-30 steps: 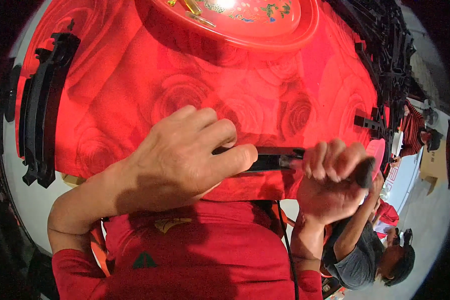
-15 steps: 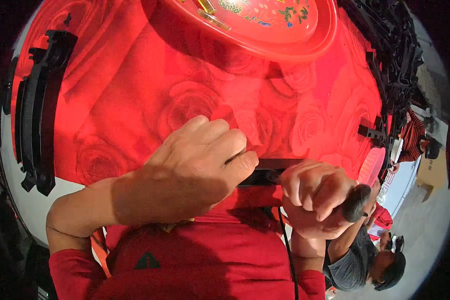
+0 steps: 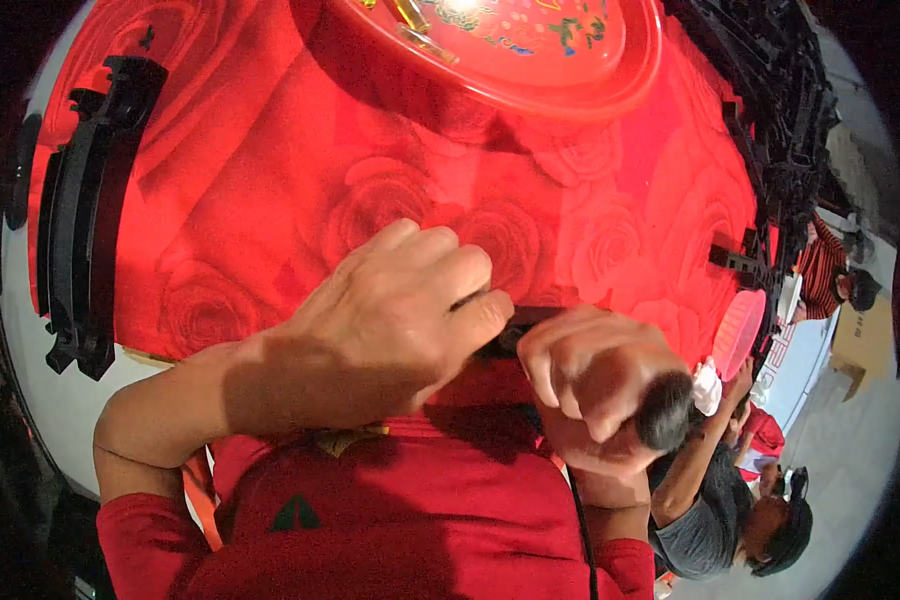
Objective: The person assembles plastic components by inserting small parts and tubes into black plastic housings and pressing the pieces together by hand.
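Note:
My left hand [image 3: 400,310] is closed in a fist near the table's front edge, knuckles up, around one end of a dark strip-like part [image 3: 495,343]. Only a short piece of that part shows between my hands; the rest is hidden. Just to the right, my right hand [image 3: 600,385] is wrapped round a tool with a dark rounded handle end [image 3: 664,412]. The tool's working end is covered by my fingers, so its kind cannot be made out. My right hand is slightly blurred and close beside the left.
A red table covering [image 3: 270,200] with a rose print lies ahead. A red tray [image 3: 580,105] holding small gold-coloured pieces stands at the far side. Long black plastic parts [image 3: 100,210] lie at left; more black parts [image 3: 770,130] are heaped right, near a pink basket [image 3: 741,325] and another person [image 3: 710,530].
My right hand has moved left, closer to my left hand, with the dark-handled tool in it. Less of the dark part shows between them. The left hand has barely moved.

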Demonstrator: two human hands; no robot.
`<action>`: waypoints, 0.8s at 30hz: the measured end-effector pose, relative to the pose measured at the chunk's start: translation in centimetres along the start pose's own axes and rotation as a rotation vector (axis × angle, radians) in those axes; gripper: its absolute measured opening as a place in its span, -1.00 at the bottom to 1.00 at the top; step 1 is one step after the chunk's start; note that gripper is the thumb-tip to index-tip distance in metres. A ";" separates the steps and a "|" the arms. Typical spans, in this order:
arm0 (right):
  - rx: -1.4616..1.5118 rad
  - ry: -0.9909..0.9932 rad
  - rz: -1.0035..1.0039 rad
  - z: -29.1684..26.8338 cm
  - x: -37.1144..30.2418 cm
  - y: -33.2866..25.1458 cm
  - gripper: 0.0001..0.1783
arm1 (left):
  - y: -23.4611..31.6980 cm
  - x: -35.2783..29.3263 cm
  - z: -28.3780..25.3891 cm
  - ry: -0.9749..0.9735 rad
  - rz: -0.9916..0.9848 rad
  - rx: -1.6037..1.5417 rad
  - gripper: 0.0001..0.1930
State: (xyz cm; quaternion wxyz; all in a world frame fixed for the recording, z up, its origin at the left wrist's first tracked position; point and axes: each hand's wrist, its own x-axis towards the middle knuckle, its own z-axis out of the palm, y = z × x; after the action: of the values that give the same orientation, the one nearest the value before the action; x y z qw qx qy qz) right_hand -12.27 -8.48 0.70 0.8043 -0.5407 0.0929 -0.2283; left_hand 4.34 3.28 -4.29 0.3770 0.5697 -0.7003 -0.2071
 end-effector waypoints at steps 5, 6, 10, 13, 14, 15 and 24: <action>0.147 0.202 0.000 -1.4 -0.8 -0.9 -0.22 | -0.2 -0.2 0.4 0.047 0.030 0.041 -0.47; 0.112 0.219 -0.064 -1.6 -1.6 -1.7 -0.24 | -0.1 -0.1 0.4 0.060 0.049 0.050 -0.50; 0.021 0.257 -0.160 -3.5 -3.2 -1.9 -0.28 | -0.4 -0.1 0.6 0.097 0.137 0.084 -0.64; 0.035 0.288 -0.189 -4.0 -3.6 -0.9 -0.30 | -0.1 -0.2 1.2 0.108 0.139 0.135 -0.71; 0.035 0.292 -0.188 -4.0 -3.6 -1.0 -0.32 | -0.1 -0.1 1.3 0.103 0.138 0.132 -0.71; 0.034 0.295 -0.188 -4.1 -3.7 -1.1 -0.33 | 0.0 0.0 1.3 0.095 0.137 0.148 -0.71; 0.009 0.253 -0.134 -3.8 -3.1 -1.5 -0.31 | 1.0 0.5 0.9 -0.005 0.072 0.208 -0.68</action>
State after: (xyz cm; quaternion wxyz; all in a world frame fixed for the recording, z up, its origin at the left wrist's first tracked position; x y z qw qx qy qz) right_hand -16.89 -10.70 0.28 0.7714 -0.5091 0.1563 -0.3482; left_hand 3.01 2.90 -3.94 0.3212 0.5797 -0.7390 -0.1209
